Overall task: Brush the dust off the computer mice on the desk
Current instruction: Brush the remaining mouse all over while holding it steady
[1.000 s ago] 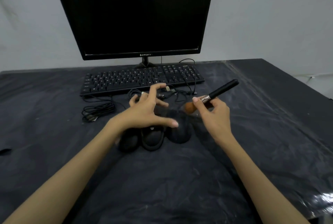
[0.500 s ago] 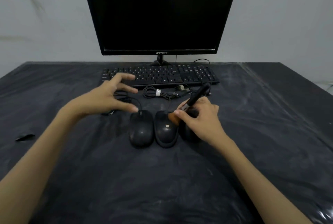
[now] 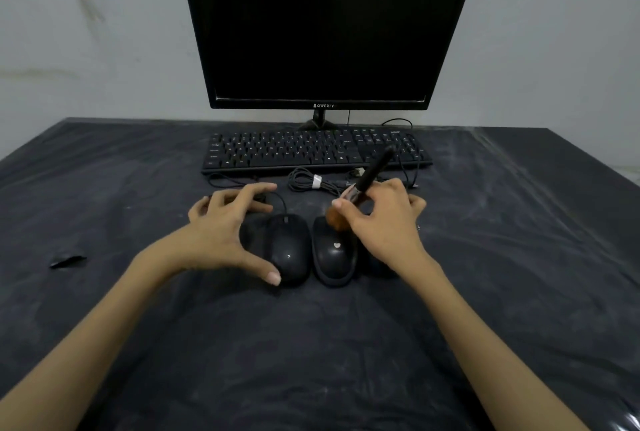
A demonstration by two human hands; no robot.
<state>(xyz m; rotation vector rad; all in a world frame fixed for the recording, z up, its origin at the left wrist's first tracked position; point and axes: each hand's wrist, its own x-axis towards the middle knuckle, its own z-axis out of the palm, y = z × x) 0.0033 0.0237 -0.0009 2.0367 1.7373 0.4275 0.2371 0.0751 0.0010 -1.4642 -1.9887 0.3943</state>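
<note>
Three black mice lie side by side on the dark desk cover. My left hand (image 3: 221,236) arches over the left side of the left mouse (image 3: 291,250), fingers spread, thumb tip touching its near end. My right hand (image 3: 384,226) pinches a black-handled brush (image 3: 372,170). Its orange bristles (image 3: 335,221) sit on the front of the middle mouse (image 3: 334,257), which has a small pale mark on its back. The right mouse (image 3: 375,266) is mostly hidden under my right hand.
A black keyboard (image 3: 311,151) lies beyond the mice, with a dark monitor (image 3: 325,25) behind it. Bundled mouse cables (image 3: 311,182) lie between the keyboard and my hands. A small black scrap (image 3: 67,260) lies at the left. The wrinkled plastic desk cover (image 3: 519,257) spreads all round.
My left hand has come down and nearer, from hovering by the cables to the left mouse. The brush stays over the middle mouse, its handle tilted more upright.
</note>
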